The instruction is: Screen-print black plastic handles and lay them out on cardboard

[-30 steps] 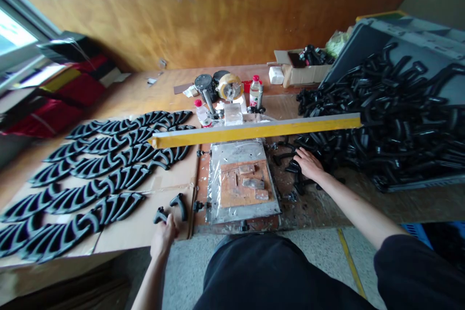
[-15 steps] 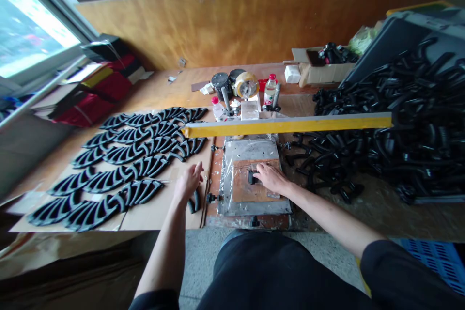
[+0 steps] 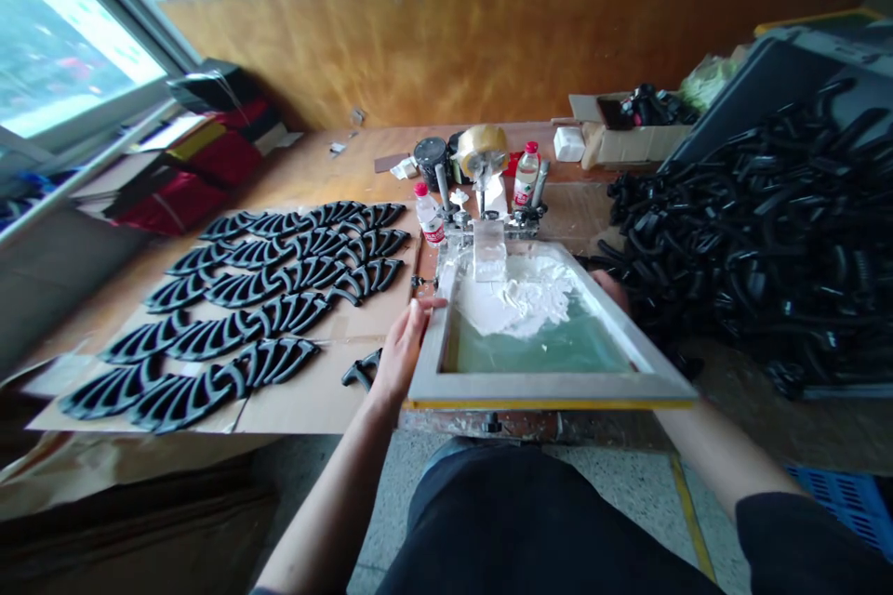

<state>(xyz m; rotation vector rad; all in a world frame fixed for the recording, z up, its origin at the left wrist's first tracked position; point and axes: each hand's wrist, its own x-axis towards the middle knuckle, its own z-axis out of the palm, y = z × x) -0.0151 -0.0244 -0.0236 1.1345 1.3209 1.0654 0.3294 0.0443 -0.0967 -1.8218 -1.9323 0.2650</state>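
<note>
A screen printing frame (image 3: 551, 383) is tilted down over the workbench fixture, its pale rails around a green mesh. Thick white ink (image 3: 520, 302) lies spread over the rear half of the mesh. My left hand (image 3: 401, 344) grips the left rail, its fingers over the edge. At the right rail, my right hand (image 3: 611, 288) is blurred and mostly hidden behind the frame, its fingers closed at the edge. One loose curved black plastic part (image 3: 363, 370) lies on cardboard beside my left hand. The base plate under the frame is hidden.
Rows of curved black parts (image 3: 251, 284) cover the cardboard at left. A large heap of black parts (image 3: 767, 251) spills from a grey crate at right. Behind the frame stand red-capped bottles (image 3: 526, 175), a black tub (image 3: 432, 163) and a tape roll (image 3: 483, 151).
The frame has swung down from edge-on, covering the base plate and the small black part there. Both hands have moved to its side rails; my right hand left the small black part.
</note>
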